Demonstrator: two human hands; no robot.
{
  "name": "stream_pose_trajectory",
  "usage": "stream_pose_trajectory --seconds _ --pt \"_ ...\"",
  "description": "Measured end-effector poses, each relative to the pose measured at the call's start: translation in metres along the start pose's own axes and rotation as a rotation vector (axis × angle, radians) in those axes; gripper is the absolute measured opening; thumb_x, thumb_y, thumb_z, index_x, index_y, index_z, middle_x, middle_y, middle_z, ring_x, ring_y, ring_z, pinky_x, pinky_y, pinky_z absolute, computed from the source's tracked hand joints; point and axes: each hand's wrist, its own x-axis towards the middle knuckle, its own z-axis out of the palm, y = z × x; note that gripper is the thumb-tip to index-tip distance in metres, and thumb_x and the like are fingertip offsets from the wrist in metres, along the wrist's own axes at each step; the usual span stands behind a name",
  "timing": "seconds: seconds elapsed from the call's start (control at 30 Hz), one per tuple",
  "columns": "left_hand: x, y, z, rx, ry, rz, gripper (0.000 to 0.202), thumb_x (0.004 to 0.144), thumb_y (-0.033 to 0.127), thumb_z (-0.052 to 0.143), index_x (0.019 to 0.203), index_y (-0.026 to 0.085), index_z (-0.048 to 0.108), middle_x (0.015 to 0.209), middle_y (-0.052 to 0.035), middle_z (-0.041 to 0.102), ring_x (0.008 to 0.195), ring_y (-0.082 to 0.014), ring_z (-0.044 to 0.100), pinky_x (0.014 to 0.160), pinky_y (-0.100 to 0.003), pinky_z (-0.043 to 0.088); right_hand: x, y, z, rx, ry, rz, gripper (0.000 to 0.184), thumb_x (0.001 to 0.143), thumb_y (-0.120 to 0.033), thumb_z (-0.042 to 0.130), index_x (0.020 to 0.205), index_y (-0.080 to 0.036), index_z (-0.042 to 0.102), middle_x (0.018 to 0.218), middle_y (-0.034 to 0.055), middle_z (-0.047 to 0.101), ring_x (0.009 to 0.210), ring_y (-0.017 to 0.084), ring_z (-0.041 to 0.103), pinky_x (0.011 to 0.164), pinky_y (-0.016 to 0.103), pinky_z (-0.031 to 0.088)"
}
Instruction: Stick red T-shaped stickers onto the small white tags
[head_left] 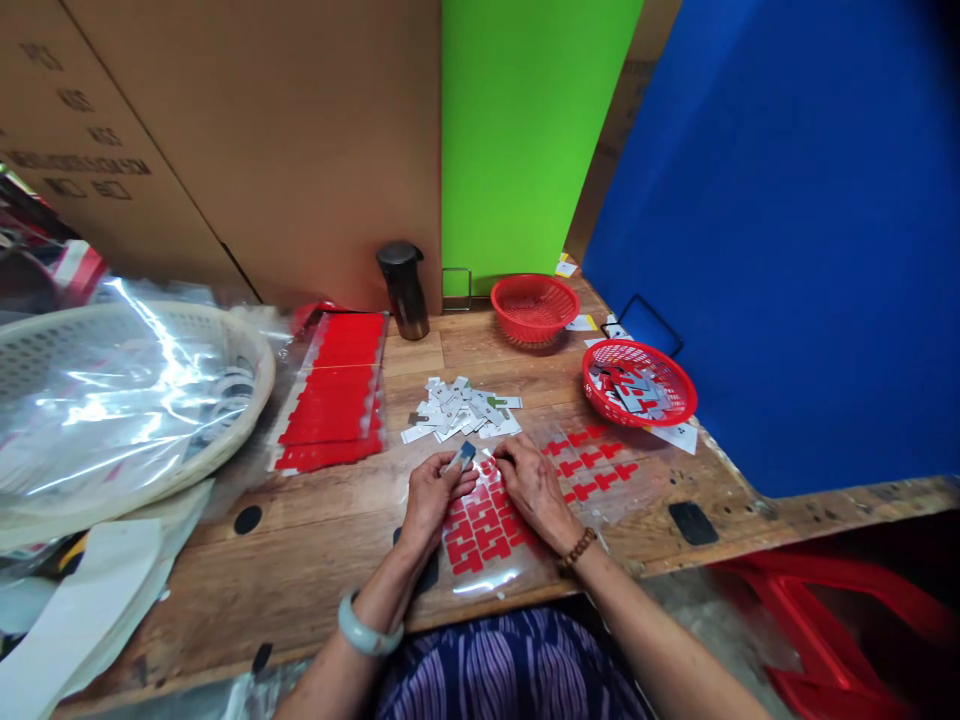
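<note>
Between the thumb and fingers of my left hand (435, 492) is a small flat strip (466, 455) with a dark blue end. My right hand (529, 478) is closed, fingertips together at the top edge of a clear sheet of red T-shaped stickers (480, 525); what they pinch, if anything, is too small to make out. The sheet lies on the wooden table in front of me, partly under my right hand. Just beyond my hands is a loose pile of white and grey strips (461, 408). A second sheet of red stickers (600, 470) lies to the right.
A red basket with strips (639, 384) stands on the right, another red basket (534, 308) behind it. Stacked red sheets (334, 390) and a dark jug (403, 290) are left of the pile. A large pale basket (255, 400) under clear plastic fills the far left.
</note>
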Motion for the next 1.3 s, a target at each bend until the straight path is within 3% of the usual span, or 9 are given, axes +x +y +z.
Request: stream_pose_trajectory --seconds 0.13,0.57,0.67,0.83,0.97,1.3 --pt "-0.001 0.002 0.002 -0.01 0.023 -0.015 0.016 0.072 0.014 0.068 0.085 0.009 0.061 0.078 -0.0117 0.071 0.07 -0.0181 0.07 0.06 -0.021 0.056 0.004 0.0 -0.002 0.028 -0.024 0.035 0.014 0.077 -0.007 0.048 0.07 -0.018 0.051 0.075 0.0007 0.051 0.07 0.014 0.048 0.063 0.025 0.036" --pt "-0.002 0.005 0.006 -0.012 0.039 -0.015 0.012 0.075 0.008 0.064 0.086 0.008 0.06 0.075 -0.0091 0.07 0.065 -0.015 0.069 0.057 -0.019 0.055 -0.015 0.0 -0.022 0.366 -0.12 -0.022 0.01 0.081 -0.015 0.05 0.072 -0.019 0.053 0.083 0.0017 0.054 0.08 0.016 0.05 0.075 0.029 0.04" --pt "-0.003 0.008 0.006 -0.012 0.019 -0.043 0.012 0.075 0.004 0.062 0.086 0.007 0.059 0.074 -0.0084 0.069 0.061 -0.0134 0.069 0.056 -0.018 0.055 -0.016 0.003 -0.03 0.529 -0.077 0.066 0.006 0.081 -0.023 0.053 0.077 -0.019 0.053 0.085 0.0013 0.055 0.081 0.015 0.053 0.076 0.029 0.043" --pt "-0.012 0.012 0.003 -0.011 -0.037 -0.096 0.023 0.073 -0.001 0.061 0.094 0.007 0.057 0.074 -0.01 0.07 0.059 -0.0138 0.068 0.057 -0.019 0.056 -0.02 0.005 -0.052 0.688 0.064 0.252 0.018 0.078 -0.033 0.06 0.083 -0.02 0.05 0.08 0.0008 0.055 0.072 0.015 0.054 0.066 0.027 0.046" --pt "-0.028 0.015 0.004 -0.01 -0.086 -0.148 0.026 0.07 0.002 0.065 0.094 0.009 0.057 0.076 -0.0112 0.071 0.063 -0.0164 0.069 0.058 -0.02 0.057 -0.025 0.003 -0.063 0.655 0.177 0.244 0.019 0.074 -0.03 0.065 0.078 -0.019 0.051 0.076 0.0 0.053 0.07 0.013 0.052 0.064 0.024 0.044" --pt "-0.067 0.022 0.008 -0.026 -0.251 -0.366 0.036 0.066 0.001 0.067 0.1 0.007 0.057 0.078 -0.0148 0.072 0.063 -0.0173 0.07 0.063 -0.021 0.056 -0.04 -0.028 -0.055 0.52 -0.087 0.156 0.004 0.077 -0.021 0.056 0.075 -0.02 0.053 0.074 -0.0014 0.056 0.069 0.013 0.054 0.062 0.024 0.045"
